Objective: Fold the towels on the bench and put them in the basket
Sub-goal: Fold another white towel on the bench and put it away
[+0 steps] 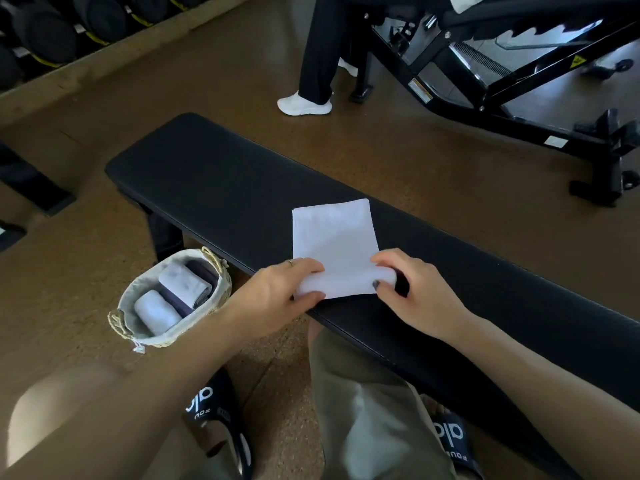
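Observation:
A white towel lies folded into a narrow strip on the black padded bench, its near end curled into a small roll. My left hand pinches the roll's left end and my right hand pinches its right end. On the floor to the left of the bench's near edge stands a woven basket with a cloth lining. It holds two rolled white towels and some dark ones.
A person in black trousers and white shoes stands beyond the bench. A black adjustable gym bench frame fills the far right. Dark rolled mats line a shelf at the far left. My knees and black slides are below.

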